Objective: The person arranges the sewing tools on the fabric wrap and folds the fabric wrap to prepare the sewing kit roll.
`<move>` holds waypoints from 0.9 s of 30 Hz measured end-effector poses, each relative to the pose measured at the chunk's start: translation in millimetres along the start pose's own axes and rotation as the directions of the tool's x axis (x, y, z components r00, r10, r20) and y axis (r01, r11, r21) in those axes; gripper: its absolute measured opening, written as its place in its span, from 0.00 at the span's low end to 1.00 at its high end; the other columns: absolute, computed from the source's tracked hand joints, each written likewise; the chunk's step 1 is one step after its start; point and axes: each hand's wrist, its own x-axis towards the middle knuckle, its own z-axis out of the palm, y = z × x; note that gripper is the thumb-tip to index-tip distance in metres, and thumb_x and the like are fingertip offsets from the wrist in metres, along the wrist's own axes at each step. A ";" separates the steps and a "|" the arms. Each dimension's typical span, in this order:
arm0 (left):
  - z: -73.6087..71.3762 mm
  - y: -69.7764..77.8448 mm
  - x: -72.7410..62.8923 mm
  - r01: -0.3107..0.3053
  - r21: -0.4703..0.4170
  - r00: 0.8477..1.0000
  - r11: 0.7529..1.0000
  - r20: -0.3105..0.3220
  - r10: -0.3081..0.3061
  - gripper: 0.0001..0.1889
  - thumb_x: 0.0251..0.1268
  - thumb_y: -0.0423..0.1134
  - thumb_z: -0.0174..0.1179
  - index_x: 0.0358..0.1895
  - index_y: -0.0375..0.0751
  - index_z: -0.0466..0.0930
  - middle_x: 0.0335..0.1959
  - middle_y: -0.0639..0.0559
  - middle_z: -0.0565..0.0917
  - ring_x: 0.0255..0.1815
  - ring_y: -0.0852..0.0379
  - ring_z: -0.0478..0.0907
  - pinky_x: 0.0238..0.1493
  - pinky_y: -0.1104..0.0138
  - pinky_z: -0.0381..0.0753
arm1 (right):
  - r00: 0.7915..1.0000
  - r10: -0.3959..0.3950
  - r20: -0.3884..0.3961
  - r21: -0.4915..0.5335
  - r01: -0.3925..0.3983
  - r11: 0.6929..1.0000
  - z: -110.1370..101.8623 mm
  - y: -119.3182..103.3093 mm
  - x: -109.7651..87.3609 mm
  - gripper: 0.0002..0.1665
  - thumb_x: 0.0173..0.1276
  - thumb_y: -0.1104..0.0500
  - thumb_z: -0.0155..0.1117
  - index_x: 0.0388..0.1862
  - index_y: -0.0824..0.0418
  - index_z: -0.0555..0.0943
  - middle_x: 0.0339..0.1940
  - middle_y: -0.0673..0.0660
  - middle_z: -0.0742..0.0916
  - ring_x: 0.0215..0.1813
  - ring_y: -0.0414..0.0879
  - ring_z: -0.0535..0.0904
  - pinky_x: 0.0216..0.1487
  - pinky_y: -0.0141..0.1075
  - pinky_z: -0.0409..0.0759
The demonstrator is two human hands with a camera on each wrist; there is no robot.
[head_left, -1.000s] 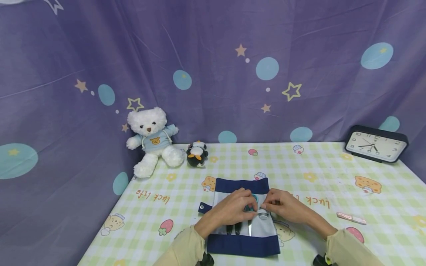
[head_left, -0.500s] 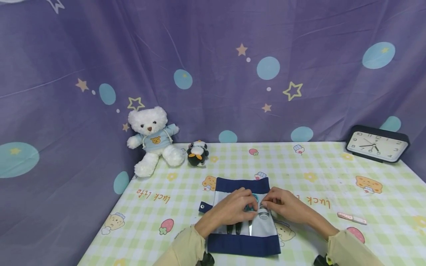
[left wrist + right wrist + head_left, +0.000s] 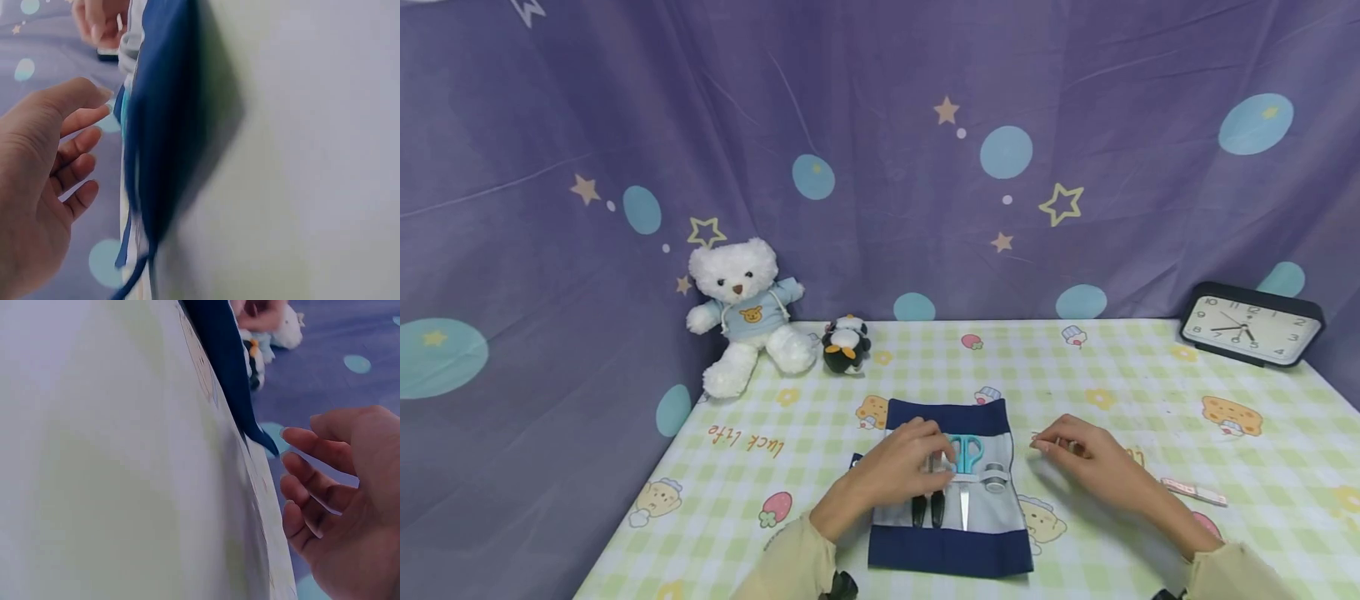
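A navy and grey fabric roll-up pouch (image 3: pixel 951 552) lies spread on the table. On it are scissors (image 3: pixel 965 505) with teal handles, a small silver-grey cylinder (image 3: pixel 996 478) under a white elastic strap, and black-handled tools (image 3: pixel 937 509) partly covered by my left hand (image 3: pixel 898 468). That hand hovers over the pouch's left half, fingers loosely bent and holding nothing, as the left wrist view confirms. To the right of the pouch, above the cloth, is my right hand (image 3: pixel 1090 460); the right wrist view shows its fingers relaxed and apart from the thumb, with nothing between them.
A pink and white strip-like item (image 3: pixel 1193 492) lies right of my right hand. Further back are a white teddy bear (image 3: pixel 748 321), a penguin plush (image 3: pixel 846 345) and a black-framed clock (image 3: pixel 1250 325). A purple curtain (image 3: pixel 880 167) hangs behind the checked tablecloth (image 3: pixel 1075 550).
My right hand has let go of the silver-grey cylinder and moved right, off the pouch. My left hand has shifted slightly left, uncovering the scissors' handles. The cylinder stays under the strap.
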 end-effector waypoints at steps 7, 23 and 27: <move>-16.9 -14.9 -28.6 0.073 -0.003 0.995 0.997 -0.068 -0.073 0.05 0.69 0.42 0.69 0.45 0.49 0.86 0.39 0.59 0.79 0.41 0.62 0.71 0.47 0.66 0.74 | 0.995 0.071 -0.070 -0.117 -0.079 0.990 -30.8 5.5 -24.1 0.10 0.74 0.66 0.66 0.44 0.53 0.88 0.38 0.46 0.86 0.34 0.37 0.76 0.34 0.31 0.75; -27.4 -43.4 -68.7 0.186 -0.007 0.978 0.983 -0.098 -0.186 0.07 0.64 0.44 0.73 0.42 0.51 0.86 0.43 0.61 0.80 0.48 0.57 0.72 0.52 0.54 0.72 | 0.914 0.327 -0.241 -0.343 -0.396 0.852 -93.7 29.2 -98.6 0.06 0.73 0.60 0.69 0.46 0.59 0.87 0.31 0.41 0.81 0.31 0.33 0.70 0.28 0.31 0.68; -26.7 -46.8 -71.1 0.198 -0.019 0.976 0.980 -0.092 -0.199 0.08 0.63 0.43 0.74 0.42 0.51 0.86 0.43 0.62 0.79 0.49 0.56 0.72 0.54 0.53 0.71 | 0.891 0.376 -0.256 -0.415 -0.452 0.790 -102.3 35.4 -109.4 0.07 0.70 0.62 0.71 0.44 0.64 0.86 0.30 0.46 0.79 0.28 0.33 0.65 0.27 0.33 0.65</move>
